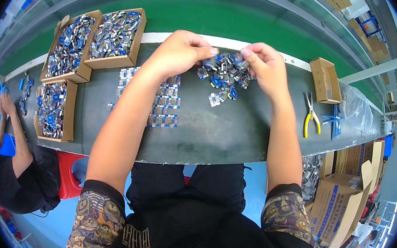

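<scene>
At the far side of the grey table lies a loose pile (226, 76) of small blue-and-silver circuit boards. Over its left edge is my left hand (182, 53), thumb and forefinger pinched on a small circuit board (209, 62) blurred by motion. My right hand (267, 69) is at the pile's right edge, its thumb and fingers closed at a piece that looks like another small circuit board; the pile behind it makes it hard to separate. Left of the pile, similar boards (164, 120) lie flat in neat rows, partly covered by my left forearm.
Cardboard boxes full of small boards (116, 35) stand at the left. Rightward are pliers with yellow handles (310, 118), a small open carton (326, 81), blue strips (336, 122) and clear plastic (357, 108). Another person (14, 173) works at far left. Large cartons (336, 204) stand below right.
</scene>
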